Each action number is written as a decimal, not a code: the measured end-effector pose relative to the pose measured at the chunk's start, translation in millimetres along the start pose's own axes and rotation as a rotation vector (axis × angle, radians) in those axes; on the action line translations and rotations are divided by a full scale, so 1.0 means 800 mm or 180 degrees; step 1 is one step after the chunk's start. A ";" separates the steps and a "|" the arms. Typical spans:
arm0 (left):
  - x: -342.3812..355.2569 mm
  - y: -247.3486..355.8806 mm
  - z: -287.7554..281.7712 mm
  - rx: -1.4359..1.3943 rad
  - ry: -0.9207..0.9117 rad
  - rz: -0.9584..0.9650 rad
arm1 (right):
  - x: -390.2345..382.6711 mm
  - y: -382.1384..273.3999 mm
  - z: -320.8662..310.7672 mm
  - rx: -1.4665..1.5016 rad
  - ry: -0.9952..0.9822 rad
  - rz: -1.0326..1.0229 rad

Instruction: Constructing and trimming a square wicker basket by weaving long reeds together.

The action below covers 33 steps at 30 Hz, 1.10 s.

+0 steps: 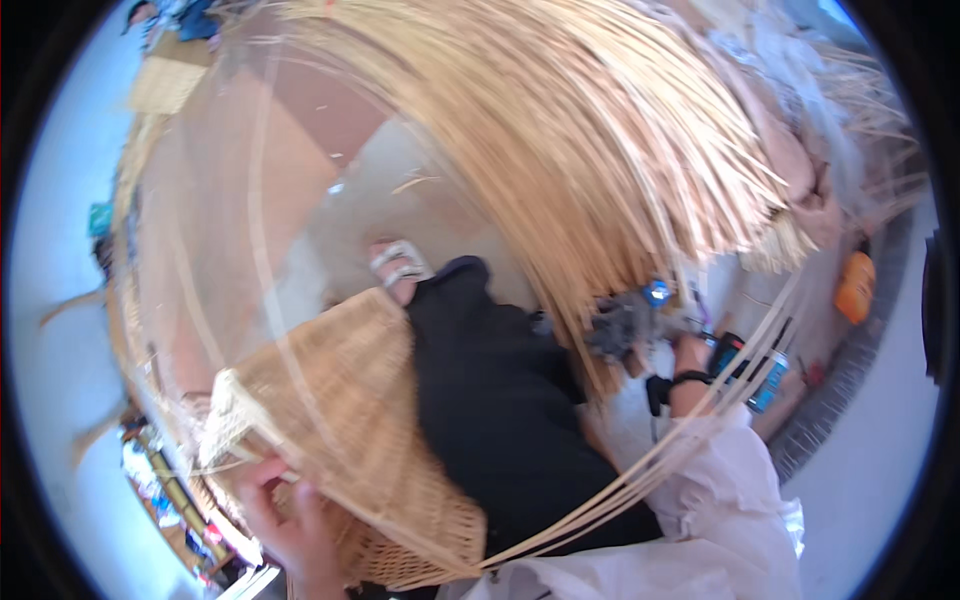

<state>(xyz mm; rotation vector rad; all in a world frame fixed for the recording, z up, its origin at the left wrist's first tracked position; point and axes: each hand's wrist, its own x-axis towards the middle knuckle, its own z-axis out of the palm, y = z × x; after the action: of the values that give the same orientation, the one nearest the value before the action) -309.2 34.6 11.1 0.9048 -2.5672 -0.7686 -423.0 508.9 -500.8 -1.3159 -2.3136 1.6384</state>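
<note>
A tan woven basket (340, 400) lies tilted against my left side, its rim and loose strands turned to the left. My left hand (285, 515) is closed at that rim, thumb and fingers pinching the edge. Over at the right, my right hand (690, 355), with a dark band at its wrist, reaches down by a grey fuzzy bundle (612, 330). Its fingers are blurred, so what they hold cannot be made out. Several long pale strands (640, 475) bow from the basket's lower edge up past my right forearm.
A large heap of straw-coloured strands (600, 130) fills the far middle and right. Beside my right hand is a black and teal power tool (728, 352); a blue can-like object (768, 382) stands near it. An orange object (855, 287) lies farther right. One sandalled foot (400, 265) is ahead.
</note>
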 end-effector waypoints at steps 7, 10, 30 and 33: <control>0.021 0.028 0.029 -0.1388 0.0063 -0.0062 | -0.040 -0.003 -0.074 0.1288 -0.0017 0.0464; 0.028 0.031 0.026 -0.1820 0.0108 -0.0353 | -0.072 -0.084 -0.160 0.0292 -0.1763 0.0117; 0.040 -0.036 -0.001 -0.3612 -0.0656 -0.0607 | -0.414 -0.365 -0.320 0.0721 -0.5250 0.2978; 0.046 -0.043 -0.006 -0.3819 -0.0802 -0.0745 | -0.430 -0.381 -0.352 0.0989 -0.4967 0.3570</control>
<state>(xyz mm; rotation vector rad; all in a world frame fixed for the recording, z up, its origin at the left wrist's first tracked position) -318.2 -13.8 -0.5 0.6694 -1.5938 -2.2056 -261.1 479.1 12.1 -1.5244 -0.9617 4.2729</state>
